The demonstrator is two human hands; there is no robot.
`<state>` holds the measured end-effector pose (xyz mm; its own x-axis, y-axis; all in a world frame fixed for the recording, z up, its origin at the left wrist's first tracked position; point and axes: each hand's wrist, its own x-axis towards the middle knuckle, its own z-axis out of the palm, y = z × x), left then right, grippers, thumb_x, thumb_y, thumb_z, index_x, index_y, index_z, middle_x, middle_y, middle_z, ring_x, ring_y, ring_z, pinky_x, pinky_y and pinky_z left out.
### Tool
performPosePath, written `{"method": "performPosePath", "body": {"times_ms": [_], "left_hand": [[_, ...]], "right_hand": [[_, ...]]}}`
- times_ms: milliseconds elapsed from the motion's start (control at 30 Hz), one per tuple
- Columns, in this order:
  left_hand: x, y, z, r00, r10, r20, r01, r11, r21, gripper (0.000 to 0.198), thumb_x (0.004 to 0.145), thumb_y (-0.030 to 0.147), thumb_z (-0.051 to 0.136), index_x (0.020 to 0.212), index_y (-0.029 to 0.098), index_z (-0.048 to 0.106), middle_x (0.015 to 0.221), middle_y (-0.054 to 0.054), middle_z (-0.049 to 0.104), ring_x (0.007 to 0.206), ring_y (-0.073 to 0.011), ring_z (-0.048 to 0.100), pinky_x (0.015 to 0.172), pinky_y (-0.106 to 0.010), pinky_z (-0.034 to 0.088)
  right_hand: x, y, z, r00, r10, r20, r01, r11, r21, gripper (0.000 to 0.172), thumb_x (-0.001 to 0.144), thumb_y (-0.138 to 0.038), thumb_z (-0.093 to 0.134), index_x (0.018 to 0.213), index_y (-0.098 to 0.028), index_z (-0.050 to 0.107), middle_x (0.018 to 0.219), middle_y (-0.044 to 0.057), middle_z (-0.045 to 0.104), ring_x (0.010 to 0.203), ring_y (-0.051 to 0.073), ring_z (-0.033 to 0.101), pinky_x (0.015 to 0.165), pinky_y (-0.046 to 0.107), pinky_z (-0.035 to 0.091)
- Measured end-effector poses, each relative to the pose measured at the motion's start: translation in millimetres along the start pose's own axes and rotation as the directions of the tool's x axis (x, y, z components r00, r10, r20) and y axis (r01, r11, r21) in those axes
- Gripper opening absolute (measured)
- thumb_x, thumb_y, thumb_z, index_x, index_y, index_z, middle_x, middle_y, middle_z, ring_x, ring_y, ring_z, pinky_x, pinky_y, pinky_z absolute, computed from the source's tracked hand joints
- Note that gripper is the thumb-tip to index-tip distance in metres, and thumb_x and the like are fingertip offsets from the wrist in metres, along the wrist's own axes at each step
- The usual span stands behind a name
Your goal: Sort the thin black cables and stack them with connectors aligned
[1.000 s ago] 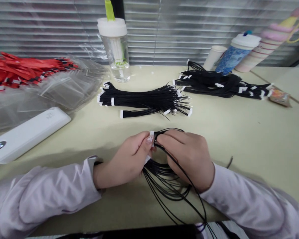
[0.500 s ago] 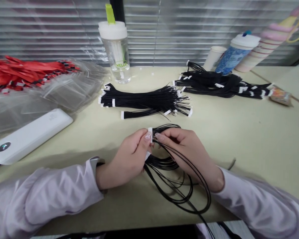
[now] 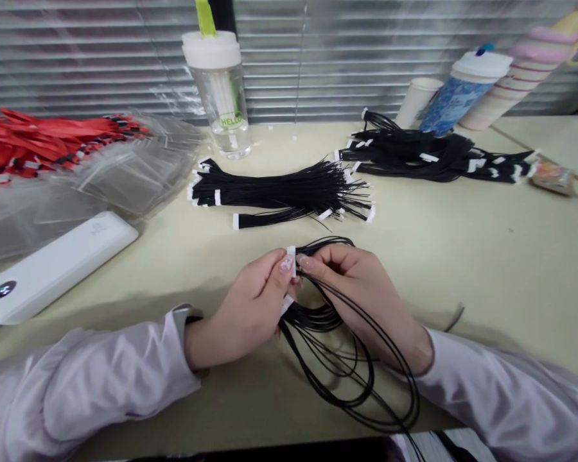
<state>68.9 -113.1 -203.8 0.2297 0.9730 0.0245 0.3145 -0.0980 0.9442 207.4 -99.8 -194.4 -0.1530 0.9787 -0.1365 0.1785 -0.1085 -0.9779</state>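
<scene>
Between thumb and fingers, my left hand (image 3: 253, 305) grips a white connector (image 3: 291, 260) near the table's middle. Black wires (image 3: 390, 337) run from it and loop down toward the front edge. A second white connector (image 3: 287, 303) shows just below, beside the left fingers, with more black wires curling out of it. My right hand (image 3: 366, 295) pinches the black wires close against the first connector, its thumb and fingertips nearly touching the housing. The wire tips under the right thumb are hidden.
Behind my hands lies a bundle of black cables (image 3: 274, 191) with white ends; another cable pile (image 3: 428, 154) is at back right. A clear bottle (image 3: 224, 96), blue cup (image 3: 455, 96) and white cup (image 3: 418, 102) stand by the blinds. Left are a white power bank (image 3: 62, 263), plastic bags (image 3: 135, 173) and red cables (image 3: 43, 141).
My right thumb has shifted slightly left, closer to the connector. The wire loops hang a little wider to the right, and the camera view has moved slightly.
</scene>
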Motion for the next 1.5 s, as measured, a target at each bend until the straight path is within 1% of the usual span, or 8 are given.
{"method": "performPosePath", "body": {"times_ms": [433,633,767,867,1000,1133,1267,1500], "left_hand": [[2.3,-2.5,-0.7,0.998,0.035,0.053,-0.034,0.999,-0.007,0.032,0.09,0.035,0.03,0.068,0.015,0.041,0.062,0.003,0.046,0.05,-0.0049,0.042,0.045,-0.016,0.037],[0.5,-0.7,0.2,1.0,-0.027,0.012,0.027,0.999,-0.036,0.035,0.089,0.041,0.028,0.068,0.016,0.04,0.057,0.004,0.042,0.043,-0.0045,0.037,0.039,-0.017,0.032],[-1.0,1.8,1.2,0.996,-0.027,-0.08,0.029,0.999,0.023,0.033,0.09,0.04,0.03,0.067,0.017,0.038,0.057,0.003,0.042,0.048,-0.0066,0.039,0.045,-0.019,0.035],[-2.5,1.8,1.0,0.995,-0.003,-0.102,0.008,0.999,0.05,0.032,0.09,0.038,0.029,0.067,0.018,0.037,0.055,0.003,0.041,0.049,-0.0082,0.04,0.048,-0.021,0.036],[-4.6,1.2,0.5,0.996,0.021,-0.083,-0.014,0.997,0.079,0.032,0.09,0.038,0.028,0.067,0.018,0.038,0.055,0.002,0.043,0.052,-0.0095,0.042,0.05,-0.022,0.037],[-6.1,1.7,0.4,0.995,0.012,-0.1,-0.002,0.996,0.094,0.033,0.09,0.04,0.028,0.067,0.018,0.038,0.058,0.001,0.045,0.054,-0.0101,0.043,0.05,-0.022,0.037],[-7.3,1.8,-0.3,0.994,0.022,-0.103,-0.011,0.995,0.102,0.035,0.09,0.041,0.027,0.066,0.017,0.039,0.06,0.0,0.046,0.055,-0.0099,0.045,0.051,-0.022,0.039],[-9.6,0.0,-1.4,0.997,0.044,-0.059,-0.035,0.991,0.132,0.033,0.09,0.039,0.028,0.066,0.018,0.038,0.057,0.001,0.045,0.053,-0.0096,0.043,0.051,-0.022,0.038]], "right_hand": [[-0.2,-5.2,-3.4,1.0,-0.019,-0.013,0.017,0.993,-0.12,0.024,0.068,-0.032,0.062,0.056,-0.013,0.055,0.053,-0.001,0.053,0.05,0.006,0.043,0.046,0.018,0.034],[0.2,-3.4,-3.1,0.999,-0.005,0.053,0.003,0.999,0.032,0.033,0.072,-0.044,0.058,0.06,-0.013,0.053,0.052,-0.004,0.045,0.046,0.003,0.036,0.041,0.016,0.029],[-2.7,-9.7,-4.0,0.985,0.127,0.119,-0.14,0.984,0.109,0.035,0.075,-0.048,0.054,0.068,-0.014,0.052,0.052,-0.005,0.041,0.043,0.003,0.034,0.039,0.016,0.027],[-3.6,-16.3,-8.4,0.939,0.247,0.24,-0.281,0.953,0.115,0.036,0.075,-0.05,0.053,0.069,-0.015,0.05,0.052,-0.005,0.04,0.043,0.004,0.036,0.038,0.017,0.028],[-2.4,-18.4,-14.4,0.886,0.295,0.357,-0.328,0.944,0.034,0.042,0.075,-0.054,0.049,0.064,-0.014,0.047,0.048,-0.004,0.038,0.041,0.004,0.033,0.037,0.017,0.023],[-2.8,-18.7,-16.2,0.846,0.334,0.415,-0.442,0.875,0.199,0.028,0.074,-0.041,0.057,0.069,-0.014,0.051,0.051,-0.005,0.038,0.043,0.003,0.032,0.039,0.015,0.026],[-5.5,-21.8,-17.1,0.858,0.323,0.4,-0.429,0.878,0.212,0.019,0.076,-0.032,0.056,0.074,-0.014,0.058,0.046,-0.005,0.042,0.04,0.003,0.034,0.037,0.014,0.025],[-8.8,-21.0,-16.1,0.86,0.305,0.409,-0.436,0.855,0.28,0.023,0.071,-0.036,0.062,0.07,-0.013,0.061,0.045,-0.005,0.045,0.037,0.001,0.034,0.034,0.013,0.024]]}}
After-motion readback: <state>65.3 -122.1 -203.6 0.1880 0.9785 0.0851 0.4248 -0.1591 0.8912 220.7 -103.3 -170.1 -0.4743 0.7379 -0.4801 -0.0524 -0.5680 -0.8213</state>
